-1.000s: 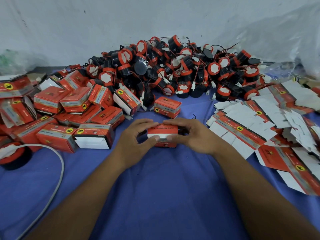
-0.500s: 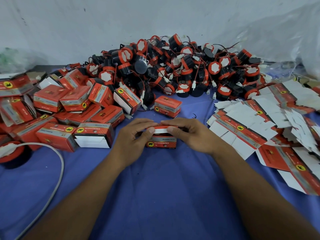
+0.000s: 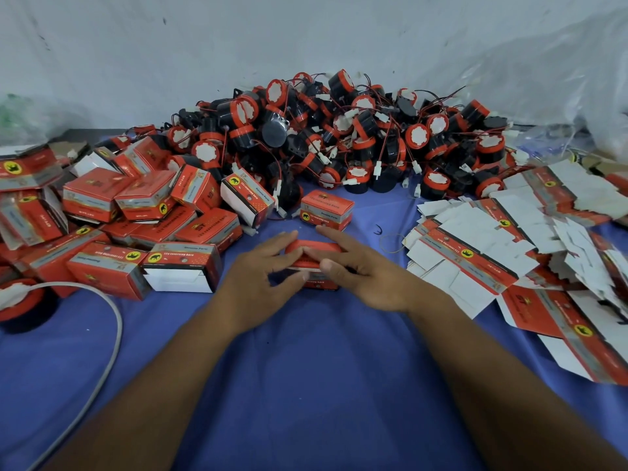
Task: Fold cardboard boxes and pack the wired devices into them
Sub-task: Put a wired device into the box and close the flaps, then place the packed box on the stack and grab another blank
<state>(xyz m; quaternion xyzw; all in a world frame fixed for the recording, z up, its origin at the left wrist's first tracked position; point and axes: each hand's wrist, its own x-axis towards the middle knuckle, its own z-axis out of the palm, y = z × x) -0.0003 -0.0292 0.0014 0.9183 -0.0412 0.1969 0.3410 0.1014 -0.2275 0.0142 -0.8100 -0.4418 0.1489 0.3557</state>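
surface (image 3: 306, 385): blue cloth; the box (image 3: 319, 283) stands at its middle, between both hands.
box: the lid (image 3: 314, 247) bulges upward and seems not fully tucked; I think it may spring open on release.
left hand (image 3: 258, 277): pinches the left end, fingers curled.
right hand (image 3: 367, 270): pinches the right end; hard pressing could crease the cardboard.

A blue cloth-covered bench (image 3: 306, 385) runs back to a scuffed, pale grey-white wall (image 3: 170, 45). Crumpled clear plastic sheeting (image 3: 560, 79) hangs at the right; the light is soft and even
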